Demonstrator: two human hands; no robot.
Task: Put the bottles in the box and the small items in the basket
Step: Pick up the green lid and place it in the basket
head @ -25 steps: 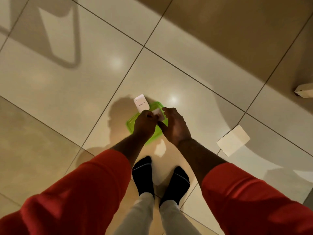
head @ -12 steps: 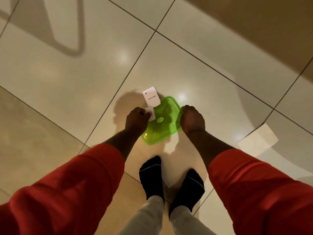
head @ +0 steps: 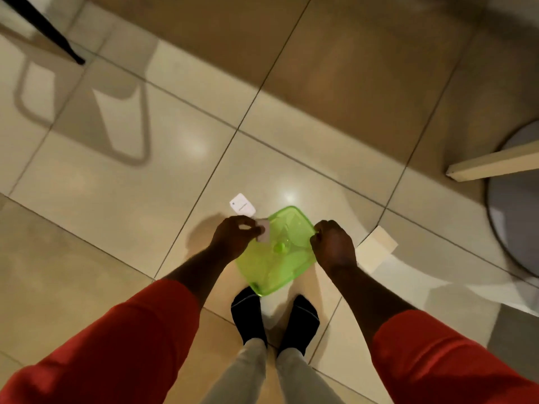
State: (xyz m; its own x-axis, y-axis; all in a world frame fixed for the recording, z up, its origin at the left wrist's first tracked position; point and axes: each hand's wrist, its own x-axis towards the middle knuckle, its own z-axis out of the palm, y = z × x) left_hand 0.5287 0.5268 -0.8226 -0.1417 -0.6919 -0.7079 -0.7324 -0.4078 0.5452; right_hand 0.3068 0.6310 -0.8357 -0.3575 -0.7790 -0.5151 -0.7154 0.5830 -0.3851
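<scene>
Green basket (head: 277, 255): held between both hands above the floor, for loading. Right hand (head: 332, 246) clenched on rim. Left hand (head: 233, 240) pinching pale small item (head: 264, 234) at rim. White card (head: 242, 204) just beyond left hand.

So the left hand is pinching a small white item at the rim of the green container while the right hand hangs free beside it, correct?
Not quite. In the head view the right hand is not free: it grips the far edge of the green container. The left hand does pinch a small white item at the rim.
</scene>
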